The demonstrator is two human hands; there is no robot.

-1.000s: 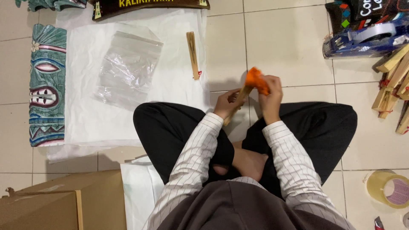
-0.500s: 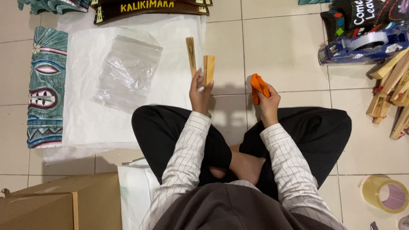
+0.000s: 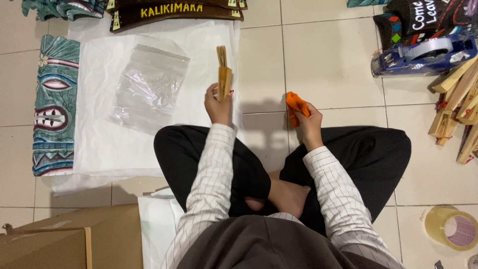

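Far left on the tiled floor (image 3: 328,55) lies a carved mask (image 3: 55,104), teal w/ pink lips & white teeth, flat on its back; just beside it, a big white sheet (image 3: 104,144) is spread out, & the mask's right edge touches the sheet; a clear plastic bag (image 3: 149,84) lies flat on the sheet, near its middle; at the top edge, a dark wooden sign (image 3: 174,10) w/ yellow letters lies across the sheet's top. Bottom left, a brown cardboard box (image 3: 64,239) sits near the person's knee.

Next, the left hand (image 3: 218,104) is up over the sheet's right side; its fingers are closed round a small wooden stick piece (image 3: 224,82), light tan, held upright; a 2nd wooden piece (image 3: 221,55) lies on the sheet just past it, almost touching.

In the middle, the person sits cross-legged in black trousers & a striped shirt.

The right hand (image 3: 308,122) is over the floor, near the right knee; it pinches an orange cloth (image 3: 296,103), all scrunched up; the two hands are well apart.

Top right, a blue tape dispenser (image 3: 423,55) lies on the floor; below it, a pile of wooden sticks (image 3: 455,109); bottom right, a roll of clear tape (image 3: 453,228).
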